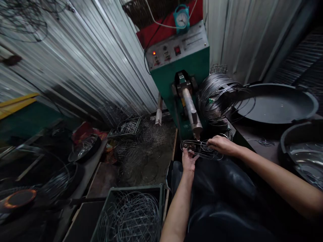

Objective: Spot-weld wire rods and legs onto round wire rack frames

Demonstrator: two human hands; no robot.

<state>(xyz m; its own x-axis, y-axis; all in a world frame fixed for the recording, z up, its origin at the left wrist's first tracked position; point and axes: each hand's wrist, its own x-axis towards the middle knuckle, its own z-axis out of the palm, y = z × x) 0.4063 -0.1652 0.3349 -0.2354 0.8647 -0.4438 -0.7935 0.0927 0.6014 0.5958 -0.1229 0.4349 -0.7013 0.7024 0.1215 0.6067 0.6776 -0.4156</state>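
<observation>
A round wire rack [202, 151] is held level just below the tip of the spot welder's upper arm [193, 114]. My left hand [188, 160] grips the rack's near left side, thumb and fingers closed around the wire. At its right side my right hand [220, 145] pinches the wire with curled fingers. The green spot welder [161, 80] stands straight ahead, a red light lit on its panel. Whether the rack touches the electrode tip, I cannot tell. The lower electrode is hidden behind the rack and my hands.
A plastic crate [111, 198] of wire racks stands at lower left, with more wire pieces on the floor behind it. Right of the welder lies a coil of wire [219, 97]. Large dark basins [277, 104] sit at the right. A teal clock [181, 18] is on top of the machine.
</observation>
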